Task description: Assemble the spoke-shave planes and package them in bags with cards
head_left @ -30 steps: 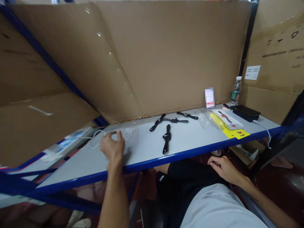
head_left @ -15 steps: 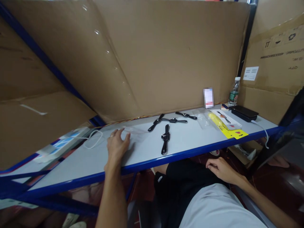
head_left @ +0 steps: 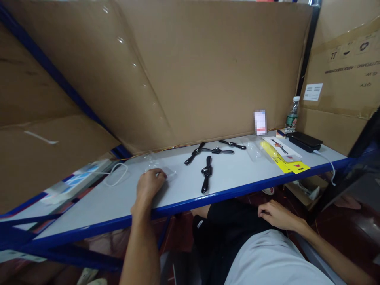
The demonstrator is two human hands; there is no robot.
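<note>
My left hand (head_left: pixel 150 183) is on the left part of the table, its fingers closed on a clear plastic bag (head_left: pixel 152 161). The bag's film shows behind and to the right of the knuckles; the fingertips are mostly hidden. To the right of this hand lie several black spokeshaves. One spokeshave (head_left: pixel 207 174) points toward the front edge, another spokeshave (head_left: pixel 194 153) lies slanted behind it, and a spokeshave (head_left: pixel 233 145) is farthest right. Low on my lap, my right hand (head_left: pixel 277 214) rests on the dark shorts, holding nothing, fingers loosely bent.
Yellow packaging cards (head_left: pixel 282 162), a white box with a tool picture (head_left: pixel 282 147) and clear plastic (head_left: pixel 252 149) lie at the right. Behind them stand a lit phone (head_left: pixel 260 122) and a water bottle (head_left: pixel 292 115). A black device (head_left: pixel 305 141) has a white cable. Cardboard walls (head_left: pixel 213 71) surround the table.
My left hand has gone from spread fingers to a closed grip on the plastic bag, which has bunched and shifted. My right hand and the spokeshaves stay in place.
</note>
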